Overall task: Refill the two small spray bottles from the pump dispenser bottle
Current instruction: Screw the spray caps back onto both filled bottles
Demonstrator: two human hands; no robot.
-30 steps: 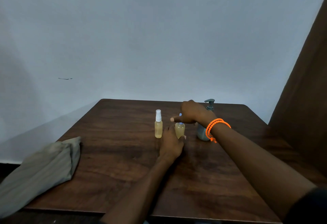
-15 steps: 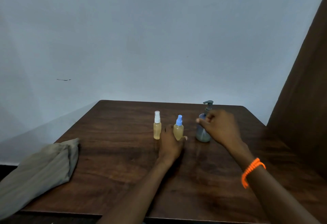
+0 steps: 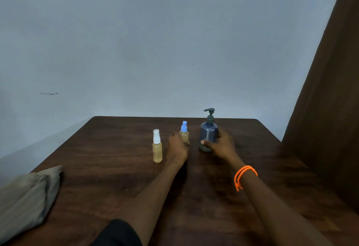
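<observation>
Wall (image 3: 155,41): pale blue-grey, filling upper part of view; thin dark mark showing at left.
Table (image 3: 116,177): dark wood, rounded far corners, carrying all task items; standing against wall.
Curtain (image 3: 334,109): brown, hanging at right edge beside table.
Cloth (image 3: 25,195): grey-beige, folded, lying on table's near-left corner, well apart from bottles.
Left hand (image 3: 177,148): reaching fwd from a dark sleeve, fingers curling round lower body of the blue-capped spray bottle (image 3: 184,134), holding it upright on table.
Right hand (image 3: 219,144): wrapping round lower body of pump dispenser bottle (image 3: 208,135), thumb lying across front, fingers going behind; grip looking firm, though back fingers are hidden.
Bracelet (image 3: 245,175): orange, beaded, double strand, sitting on right wrist.
Pump dispenser bottle: dark blue-grey, upright, pump head on, nozzle pointing left; standing at centre-right, just beside blue-capped bottle. Fill level: cannot tell through dark plastic.
White-capped spray bottle (image 3: 157,147): upright, cap on, yellowish liquid showing nearly to neck; standing free, left of left hand, not touched.
Blue-capped spray bottle: cap on, yellowish liquid inside; standing between white-capped bottle and dispenser, a bit farther back than white-capped one.
</observation>
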